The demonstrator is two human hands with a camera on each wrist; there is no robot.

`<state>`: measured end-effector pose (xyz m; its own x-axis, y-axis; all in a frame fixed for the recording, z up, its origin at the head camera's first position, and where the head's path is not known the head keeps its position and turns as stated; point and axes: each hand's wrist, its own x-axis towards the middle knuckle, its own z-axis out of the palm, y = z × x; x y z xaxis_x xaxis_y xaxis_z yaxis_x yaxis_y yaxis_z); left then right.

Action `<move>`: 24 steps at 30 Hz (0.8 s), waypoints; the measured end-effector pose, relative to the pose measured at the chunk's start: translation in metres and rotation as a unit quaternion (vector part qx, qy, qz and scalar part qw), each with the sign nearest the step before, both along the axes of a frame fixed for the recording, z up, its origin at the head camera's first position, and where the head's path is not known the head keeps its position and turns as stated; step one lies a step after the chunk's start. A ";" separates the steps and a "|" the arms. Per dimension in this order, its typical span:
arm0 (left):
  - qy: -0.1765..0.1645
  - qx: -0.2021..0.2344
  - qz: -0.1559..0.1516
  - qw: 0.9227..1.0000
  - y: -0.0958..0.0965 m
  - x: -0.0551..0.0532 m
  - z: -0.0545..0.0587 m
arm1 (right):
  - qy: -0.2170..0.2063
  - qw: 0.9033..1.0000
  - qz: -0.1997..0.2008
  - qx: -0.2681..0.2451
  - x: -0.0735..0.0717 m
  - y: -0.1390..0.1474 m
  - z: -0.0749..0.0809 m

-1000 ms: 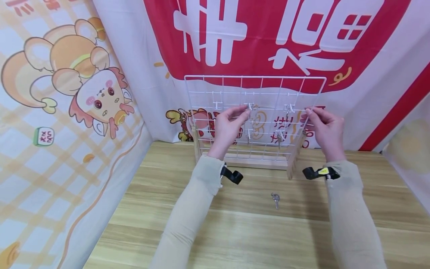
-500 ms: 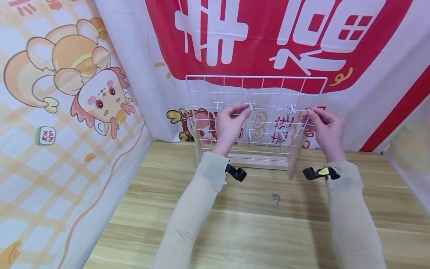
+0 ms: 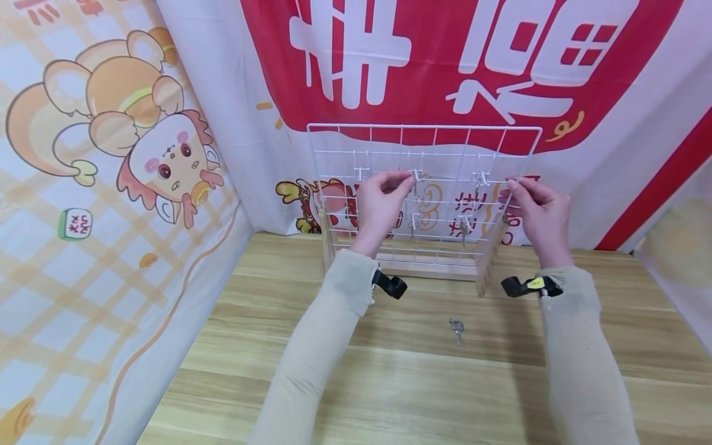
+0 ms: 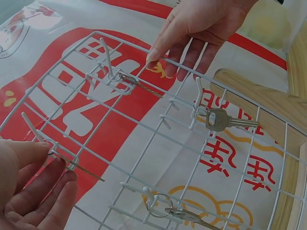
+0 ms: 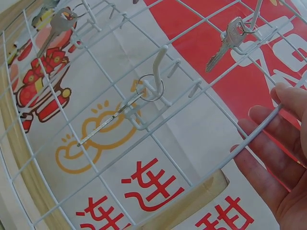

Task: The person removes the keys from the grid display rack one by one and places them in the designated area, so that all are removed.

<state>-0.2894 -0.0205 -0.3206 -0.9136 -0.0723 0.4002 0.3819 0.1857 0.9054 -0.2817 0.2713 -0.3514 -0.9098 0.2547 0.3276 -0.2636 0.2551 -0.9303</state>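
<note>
A white wire grid rack (image 3: 424, 127) stands upright in a wooden base (image 3: 428, 270). My left hand (image 3: 378, 207) is at an upper middle hook, thumb and fingertips pinching the ring of a key (image 4: 86, 170); in the left wrist view the ring is round the hook (image 4: 31, 125) and the key shows edge-on. My right hand (image 3: 539, 210) holds the rack's right edge, thumb in front and fingers behind. Other keys hang by rings from hooks: one at upper right (image 4: 139, 85), one below it (image 4: 218, 120) and one lower middle (image 4: 184, 215).
Another key with a ring (image 3: 457, 332) lies on the wooden table (image 3: 389, 383) in front of the rack. An upper left hook (image 3: 361, 173) carries no key. Behind the rack hangs a red and white printed cloth (image 3: 434, 74); a patterned cloth (image 3: 111, 247) covers the left side.
My left hand has shifted slightly right and its forearm has swung a little rightward, its fingers staying at the same hook. The right hand keeps its place on the rack's edge.
</note>
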 end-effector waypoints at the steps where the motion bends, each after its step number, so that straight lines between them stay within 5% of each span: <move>1: 0.000 0.007 -0.006 1.000 0.000 0.001 0.000 | 0.000 1.000 0.001 -0.001 0.000 0.000 0.000; 15: -0.001 0.056 -0.054 0.997 -0.006 0.010 0.004 | 0.011 1.000 0.003 0.001 0.001 -0.001 0.000; 24: 0.016 0.054 -0.073 0.996 -0.011 0.029 0.016 | 0.015 1.000 0.001 0.003 0.001 0.000 -0.001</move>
<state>-0.2606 -0.0315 -0.3045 -0.9046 0.0156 0.4260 0.4263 0.0277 0.9042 -0.2805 0.2710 -0.3522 -0.9001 0.2509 0.3562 -0.2917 0.2602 -0.9204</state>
